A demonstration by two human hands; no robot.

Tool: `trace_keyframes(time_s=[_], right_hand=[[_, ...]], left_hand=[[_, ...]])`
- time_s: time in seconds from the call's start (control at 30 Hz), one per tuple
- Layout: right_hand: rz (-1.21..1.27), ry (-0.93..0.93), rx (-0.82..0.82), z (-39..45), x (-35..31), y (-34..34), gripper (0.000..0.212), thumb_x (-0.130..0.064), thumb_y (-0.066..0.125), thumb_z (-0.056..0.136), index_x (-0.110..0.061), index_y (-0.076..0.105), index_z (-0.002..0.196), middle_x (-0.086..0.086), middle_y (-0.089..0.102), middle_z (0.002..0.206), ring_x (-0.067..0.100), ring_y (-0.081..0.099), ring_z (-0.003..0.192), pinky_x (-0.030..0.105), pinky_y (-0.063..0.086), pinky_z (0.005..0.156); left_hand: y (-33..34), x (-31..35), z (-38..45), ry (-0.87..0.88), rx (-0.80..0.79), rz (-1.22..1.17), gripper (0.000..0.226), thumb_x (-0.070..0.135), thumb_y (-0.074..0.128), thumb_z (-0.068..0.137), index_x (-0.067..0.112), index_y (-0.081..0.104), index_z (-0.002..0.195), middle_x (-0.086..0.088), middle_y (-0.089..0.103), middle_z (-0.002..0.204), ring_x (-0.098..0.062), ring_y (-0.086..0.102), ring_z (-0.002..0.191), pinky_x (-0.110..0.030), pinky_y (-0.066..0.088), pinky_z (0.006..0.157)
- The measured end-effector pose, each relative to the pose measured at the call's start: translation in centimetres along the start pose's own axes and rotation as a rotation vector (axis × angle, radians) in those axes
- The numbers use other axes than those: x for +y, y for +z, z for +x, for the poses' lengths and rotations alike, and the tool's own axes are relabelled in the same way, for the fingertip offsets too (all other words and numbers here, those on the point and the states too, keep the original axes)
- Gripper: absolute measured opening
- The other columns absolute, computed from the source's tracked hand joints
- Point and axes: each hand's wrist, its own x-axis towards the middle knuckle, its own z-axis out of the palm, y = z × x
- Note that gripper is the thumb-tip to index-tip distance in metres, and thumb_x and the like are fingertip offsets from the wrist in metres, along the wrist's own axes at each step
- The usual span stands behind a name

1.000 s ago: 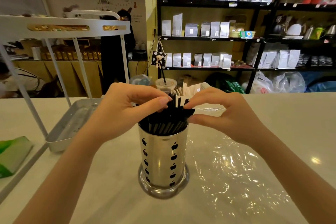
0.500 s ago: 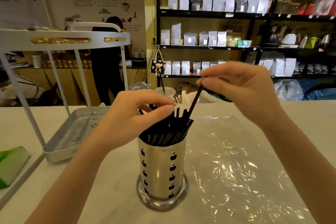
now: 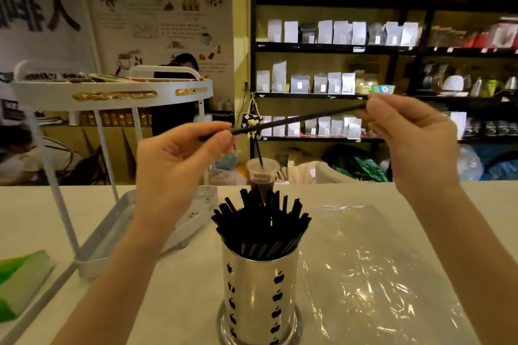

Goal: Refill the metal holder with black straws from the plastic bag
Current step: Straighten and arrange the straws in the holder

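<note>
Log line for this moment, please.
left hand: pinches single straw | right hand: pinches other end | straw: above metal holder | holder: full | plastic bag: flat on counter

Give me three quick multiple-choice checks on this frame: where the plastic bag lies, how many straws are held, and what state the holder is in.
1. Where does the plastic bag lie?
A. on the counter right of the metal holder
B. inside the white tray
C. on the shelf

2. How many straws are held up?
A. none
B. one
C. a bundle

3. The metal holder is:
A. tipped over
B. empty
C. upright, packed with black straws

Answers: 1 A, it lies flat beside the holder. 2 B, the left hand and right hand pinch opposite ends of a single black straw. 3 C, the black straws fan out of its top.
</note>
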Motion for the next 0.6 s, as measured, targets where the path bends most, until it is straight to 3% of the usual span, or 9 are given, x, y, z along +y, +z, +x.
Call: trace_keyframes(time_s=[0.1,0.23,0.3,0.43,0.53,0.6], right_hand=[[-0.135,0.102,-0.238,-1.5,1.8,0.6,0.009,-0.015,0.07,0.069,-0.019,0.071,0.077,-0.016,0.072,0.063,-0.003,0.066,0.064,0.006,0.049,0.059],[-0.306,0.109,-0.564,-3.4,3.3,1.9,0.01,-0.014,0.071,0.074,-0.022,0.075,0.077,-0.006,0.076,0.077,0.008,0.069,0.076,0.017,0.053,0.072],[-0.35,0.077,-0.589,-3.7,3.7,2.1,0.011,-0.02,0.066,0.08,-0.026,0.075,0.083,-0.005,0.075,0.086,0.011,0.068,0.086,0.026,0.053,0.082],[-0.287,0.134,-0.535,-3.8,4.3,1.7,0.022,-0.031,0.049,0.091,-0.027,0.07,0.096,-0.008,0.072,0.097,0.006,0.063,0.097,0.021,0.049,0.083],[-0.279,0.242,-0.569,-4.3,5.4,1.0,0.032,-0.041,0.041,0.085,-0.03,0.066,0.102,-0.007,0.071,0.101,0.008,0.063,0.098,0.026,0.049,0.085],[-0.271,0.321,-0.65,-4.9,6.1,0.9,0.037,-0.059,0.042,0.079,-0.039,0.062,0.102,-0.014,0.071,0.101,0.003,0.063,0.098,0.024,0.049,0.085]], left_hand=[[-0.9,0.3,1.6,0.003,0.173,-0.134,0.023,0.02,0.064,0.072,0.019,0.064,0.096,0.015,0.074,0.077,-0.007,0.07,0.08,-0.017,0.054,0.074],[-1.2,1.0,3.2,0.048,0.228,-0.192,0.022,0.01,0.062,0.081,0.016,0.062,0.102,0.014,0.075,0.077,-0.008,0.07,0.084,-0.018,0.053,0.074],[-1.2,1.3,3.4,0.082,0.172,-0.117,0.023,0.011,0.063,0.08,0.017,0.063,0.103,0.017,0.074,0.079,-0.008,0.07,0.083,-0.017,0.053,0.074],[-0.9,1.3,2.5,0.145,-0.023,0.106,0.032,0.013,0.067,0.076,0.017,0.061,0.107,0.026,0.066,0.095,-0.004,0.07,0.081,-0.016,0.054,0.075],[-0.2,0.5,0.9,0.122,-0.187,0.216,0.03,0.016,0.069,0.072,0.025,0.062,0.099,0.017,0.071,0.089,-0.005,0.07,0.077,-0.013,0.053,0.072],[0.2,-0.4,-0.3,0.085,-0.27,0.297,0.026,0.019,0.067,0.072,0.025,0.063,0.097,0.012,0.071,0.086,-0.005,0.07,0.075,-0.012,0.054,0.069]])
